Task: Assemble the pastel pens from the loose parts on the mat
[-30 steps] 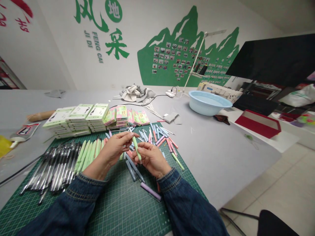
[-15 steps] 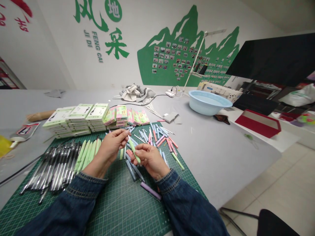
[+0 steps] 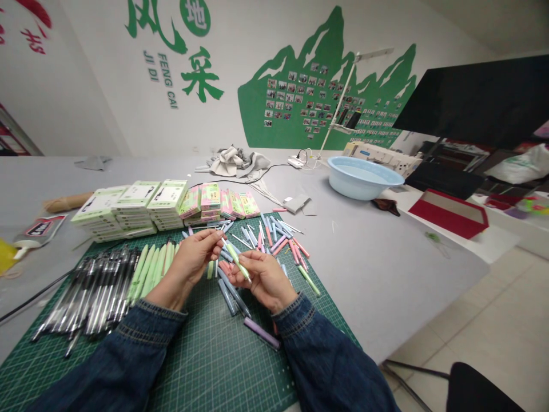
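My left hand (image 3: pixel 197 257) pinches the upper end of a thin white pen refill (image 3: pixel 223 242). The refill runs down into a light green pen barrel (image 3: pixel 235 255), which my right hand (image 3: pixel 268 280) grips between thumb and fingers. A pale tip shows at the barrel's lower end. Both hands are closed, above the green cutting mat (image 3: pixel 206 366). Beneath and behind them lie loose pen parts (image 3: pixel 274 232) in blue, pink, purple and green. Left of my left hand is a row of light green pens (image 3: pixel 148 269), beside many clear black-topped pens (image 3: pixel 96 292).
Stacks of green-white boxes (image 3: pixel 132 206) and smaller pink-green boxes (image 3: pixel 211 197) stand along the mat's far edge. A blue basin (image 3: pixel 364 178) is at the back right of the grey table (image 3: pixel 386 269). A purple pen part (image 3: pixel 262 333) lies near my right sleeve.
The green barrel has shifted slightly down and right along the refill, and a pale tip now shows at its lower end. The view has moved a little.
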`<action>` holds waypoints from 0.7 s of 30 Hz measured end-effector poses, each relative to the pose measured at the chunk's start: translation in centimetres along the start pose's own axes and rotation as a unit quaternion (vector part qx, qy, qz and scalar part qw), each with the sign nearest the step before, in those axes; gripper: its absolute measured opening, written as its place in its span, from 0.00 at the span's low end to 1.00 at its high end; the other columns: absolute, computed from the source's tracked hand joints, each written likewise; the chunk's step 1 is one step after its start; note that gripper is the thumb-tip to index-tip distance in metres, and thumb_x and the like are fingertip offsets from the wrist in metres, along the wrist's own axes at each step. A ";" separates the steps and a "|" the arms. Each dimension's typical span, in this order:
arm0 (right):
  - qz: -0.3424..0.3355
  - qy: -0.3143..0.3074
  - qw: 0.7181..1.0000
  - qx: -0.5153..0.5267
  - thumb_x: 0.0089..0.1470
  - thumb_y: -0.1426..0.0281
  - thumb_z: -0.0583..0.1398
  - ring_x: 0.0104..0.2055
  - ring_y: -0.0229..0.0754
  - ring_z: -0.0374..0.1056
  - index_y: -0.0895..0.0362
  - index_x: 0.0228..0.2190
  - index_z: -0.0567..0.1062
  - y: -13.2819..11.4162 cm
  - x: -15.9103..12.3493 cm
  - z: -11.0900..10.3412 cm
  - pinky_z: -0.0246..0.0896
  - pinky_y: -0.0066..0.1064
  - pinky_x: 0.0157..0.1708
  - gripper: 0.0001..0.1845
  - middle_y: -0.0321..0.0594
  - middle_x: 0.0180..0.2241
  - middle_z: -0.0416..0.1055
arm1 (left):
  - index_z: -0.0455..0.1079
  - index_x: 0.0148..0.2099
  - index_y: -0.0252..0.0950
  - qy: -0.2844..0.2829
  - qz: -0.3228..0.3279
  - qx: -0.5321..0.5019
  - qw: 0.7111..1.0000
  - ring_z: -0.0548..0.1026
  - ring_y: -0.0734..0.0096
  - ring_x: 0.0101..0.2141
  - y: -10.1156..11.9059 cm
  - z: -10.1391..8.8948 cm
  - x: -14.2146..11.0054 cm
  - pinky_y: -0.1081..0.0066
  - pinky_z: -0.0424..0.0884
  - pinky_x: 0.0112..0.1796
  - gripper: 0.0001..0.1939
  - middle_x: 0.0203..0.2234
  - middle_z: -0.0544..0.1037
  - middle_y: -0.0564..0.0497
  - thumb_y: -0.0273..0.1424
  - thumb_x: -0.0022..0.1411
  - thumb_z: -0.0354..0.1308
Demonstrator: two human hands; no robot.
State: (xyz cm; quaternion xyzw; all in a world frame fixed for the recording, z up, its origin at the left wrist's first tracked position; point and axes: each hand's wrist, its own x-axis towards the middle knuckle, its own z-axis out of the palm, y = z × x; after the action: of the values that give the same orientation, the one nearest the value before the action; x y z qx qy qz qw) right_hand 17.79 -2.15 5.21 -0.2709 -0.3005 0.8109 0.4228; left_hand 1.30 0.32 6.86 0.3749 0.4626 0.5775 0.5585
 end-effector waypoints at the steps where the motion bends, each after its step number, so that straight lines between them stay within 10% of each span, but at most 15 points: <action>1: 0.001 0.001 1.000 0.001 0.41 0.70 0.69 0.21 0.39 0.73 0.63 0.29 0.72 0.0 0.0 0.0 0.71 0.31 0.27 0.14 0.42 0.23 0.76 | 0.71 0.28 0.29 -0.005 -0.007 -0.008 1.000 0.63 0.85 0.17 0.0 -0.1 0.0 0.84 0.56 0.16 0.13 0.18 0.69 0.55 0.32 0.44 0.69; 8: -0.001 -0.022 1.000 0.005 0.41 0.70 0.70 0.20 0.38 0.72 0.64 0.32 0.73 0.0 -0.1 0.2 0.72 0.32 0.28 0.16 0.42 0.23 0.76 | 0.70 0.29 0.28 -0.049 -0.051 -0.061 0.996 0.60 0.87 0.16 0.2 -0.3 0.0 0.86 0.54 0.15 0.12 0.17 0.66 0.57 0.31 0.46 0.67; 21: -0.024 -0.103 0.992 -0.072 0.43 0.71 0.68 0.28 0.40 0.74 0.59 0.40 0.74 0.1 -0.2 0.0 0.69 0.37 0.38 0.20 0.40 0.30 0.76 | 0.75 0.34 0.33 -0.072 0.055 0.120 0.989 0.60 0.81 0.16 2.2 0.9 -1.8 0.78 0.54 0.17 0.14 0.17 0.66 0.56 0.40 0.53 0.63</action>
State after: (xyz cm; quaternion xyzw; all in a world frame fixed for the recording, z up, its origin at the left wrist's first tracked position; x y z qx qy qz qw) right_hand 17.85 -2.39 5.17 -0.2082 -0.4062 0.8002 0.3889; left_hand 1.62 -1.22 9.38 0.5050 0.4656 0.5188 0.5089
